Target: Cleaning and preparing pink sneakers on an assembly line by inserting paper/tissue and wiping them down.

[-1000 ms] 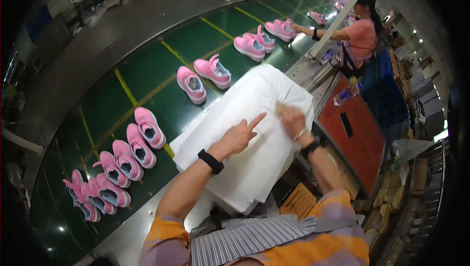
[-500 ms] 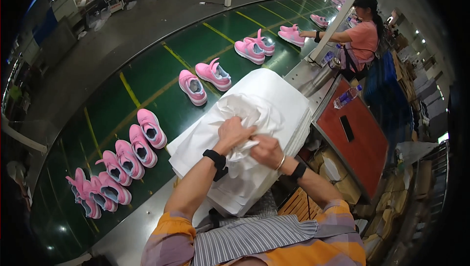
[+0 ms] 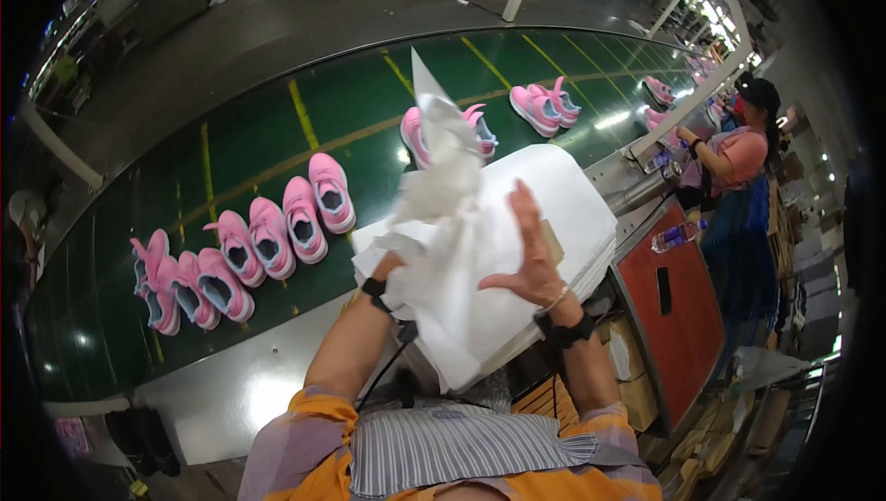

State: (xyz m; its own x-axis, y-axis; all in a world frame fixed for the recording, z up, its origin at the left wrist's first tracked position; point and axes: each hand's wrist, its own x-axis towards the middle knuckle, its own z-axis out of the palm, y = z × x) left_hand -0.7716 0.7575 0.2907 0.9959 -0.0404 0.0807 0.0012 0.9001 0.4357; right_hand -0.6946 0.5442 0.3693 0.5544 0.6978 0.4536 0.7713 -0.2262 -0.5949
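Right hand (image 3: 528, 256) is spread, thumb out to the left and fingers raised, above a stack of white sheets (image 3: 563, 183); a small tan piece (image 3: 553, 241) shows just beside its fingers, and I cannot tell whether it is gripped; left hand (image 3: 391, 265) is mostly hidden by a crumpled white sheet (image 3: 441, 178), so I cannot tell whether it is clamped on it; that sheet, blurred, lies just left of the right thumb and rises to a point beyond the left hand; a row of pink shoes (image 3: 331, 192) sits left of the left hand, on a green surface (image 3: 263, 118) with yellow lines; beyond both hands, a pair of shoes (image 3: 412, 138) is partly covered by the sheet; right of the right hand, a red board (image 3: 637, 270) carries a dark flat object (image 3: 664, 291) and a bottle (image 3: 676, 236); past these is another person (image 3: 744, 152).
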